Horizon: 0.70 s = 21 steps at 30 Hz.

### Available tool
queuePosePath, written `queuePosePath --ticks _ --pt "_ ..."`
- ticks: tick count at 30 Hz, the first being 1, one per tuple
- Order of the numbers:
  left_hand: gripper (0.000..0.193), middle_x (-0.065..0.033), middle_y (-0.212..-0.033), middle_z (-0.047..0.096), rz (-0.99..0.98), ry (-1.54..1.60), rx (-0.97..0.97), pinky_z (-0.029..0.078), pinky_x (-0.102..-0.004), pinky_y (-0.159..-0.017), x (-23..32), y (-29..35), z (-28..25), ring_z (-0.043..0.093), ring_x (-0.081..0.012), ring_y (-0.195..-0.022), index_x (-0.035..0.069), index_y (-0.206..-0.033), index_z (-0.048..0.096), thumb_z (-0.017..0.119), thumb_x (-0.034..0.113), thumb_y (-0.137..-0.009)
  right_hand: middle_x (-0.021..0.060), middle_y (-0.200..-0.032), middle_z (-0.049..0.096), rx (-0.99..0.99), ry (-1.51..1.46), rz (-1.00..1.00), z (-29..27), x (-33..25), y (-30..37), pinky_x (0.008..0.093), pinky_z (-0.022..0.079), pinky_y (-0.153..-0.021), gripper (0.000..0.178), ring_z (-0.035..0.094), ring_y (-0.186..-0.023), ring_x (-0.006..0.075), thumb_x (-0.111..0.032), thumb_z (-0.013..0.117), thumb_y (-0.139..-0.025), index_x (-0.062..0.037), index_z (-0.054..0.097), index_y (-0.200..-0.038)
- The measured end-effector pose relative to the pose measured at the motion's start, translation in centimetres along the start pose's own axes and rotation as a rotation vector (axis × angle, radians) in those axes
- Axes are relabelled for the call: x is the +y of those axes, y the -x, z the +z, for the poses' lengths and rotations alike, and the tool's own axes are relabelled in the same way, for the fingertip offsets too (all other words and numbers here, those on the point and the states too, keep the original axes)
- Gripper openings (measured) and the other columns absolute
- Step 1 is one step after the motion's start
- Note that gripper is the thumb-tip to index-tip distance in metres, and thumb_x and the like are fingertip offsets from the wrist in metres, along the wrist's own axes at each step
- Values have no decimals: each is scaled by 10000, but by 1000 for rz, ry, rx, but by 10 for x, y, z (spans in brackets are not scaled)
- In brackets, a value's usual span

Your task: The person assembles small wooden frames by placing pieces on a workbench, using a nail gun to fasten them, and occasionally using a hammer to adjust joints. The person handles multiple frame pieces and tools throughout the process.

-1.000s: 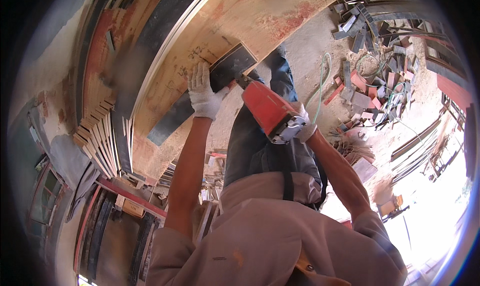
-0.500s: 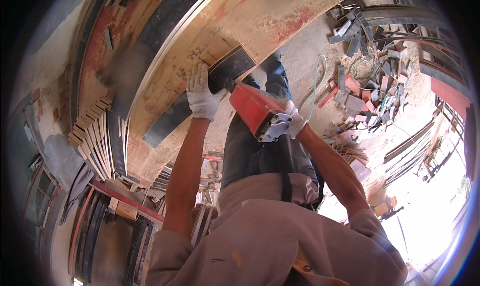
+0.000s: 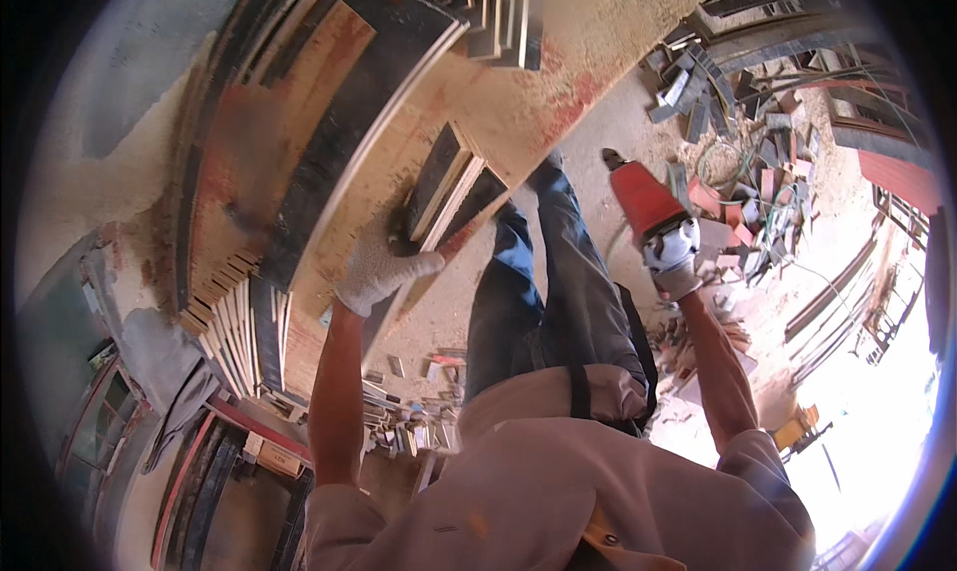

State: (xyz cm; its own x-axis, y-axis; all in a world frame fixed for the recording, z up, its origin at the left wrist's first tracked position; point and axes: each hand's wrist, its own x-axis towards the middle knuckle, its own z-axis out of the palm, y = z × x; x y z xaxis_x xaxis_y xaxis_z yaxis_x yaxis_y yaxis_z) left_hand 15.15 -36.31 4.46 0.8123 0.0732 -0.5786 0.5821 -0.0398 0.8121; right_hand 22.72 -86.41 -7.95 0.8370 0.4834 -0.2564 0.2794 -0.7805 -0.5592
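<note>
Probably heavy and rigid, the red power tool (image 3: 643,194) is best gripped by its rear — as clasped by the right hand (image 3: 679,275) above the floor (image 3: 623,132) — while the left hand (image 3: 381,272) is spread beside dark boards (image 3: 433,179).

left hand (image 3: 384,270): at dark board (image 3: 433,184) | right hand (image 3: 676,252): gripping red power tool (image 3: 644,198)

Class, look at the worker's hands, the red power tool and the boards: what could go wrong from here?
1. The right hand holds the red power tool out beside the legs; swung inward, it might strike one.
2. The short dark boards lie by the edge of the worktop, near the left hand; a nudge might tip one off.
3. Offcuts are scattered on the floor to the right; a step that way might cause a stumble.
</note>
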Motion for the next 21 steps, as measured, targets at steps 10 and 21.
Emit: queuePosePath --ticks 10,21 --pt "1056 -305 -1496 523 -147 990 -315 536 -419 -969 40 -2 30 664 -341 -1197 -80 -1555 357 748 583 -833 172 -1160 730 275 177 83 -15 69 -114 435 591 -821 608 734 -1026 311 -315 834 -800 -58 623 -1309" --pt "872 -209 -1327 610 49 -301 422 534 -432 -998 56 -5 62 643 -348 -1155 -28 -1416 548 967 205 -687 194 -1131 738 268 177 83 -83 11 -278 500 578 -862 689 714 -1033 414 -359 811 -821 -153 547 -1423"
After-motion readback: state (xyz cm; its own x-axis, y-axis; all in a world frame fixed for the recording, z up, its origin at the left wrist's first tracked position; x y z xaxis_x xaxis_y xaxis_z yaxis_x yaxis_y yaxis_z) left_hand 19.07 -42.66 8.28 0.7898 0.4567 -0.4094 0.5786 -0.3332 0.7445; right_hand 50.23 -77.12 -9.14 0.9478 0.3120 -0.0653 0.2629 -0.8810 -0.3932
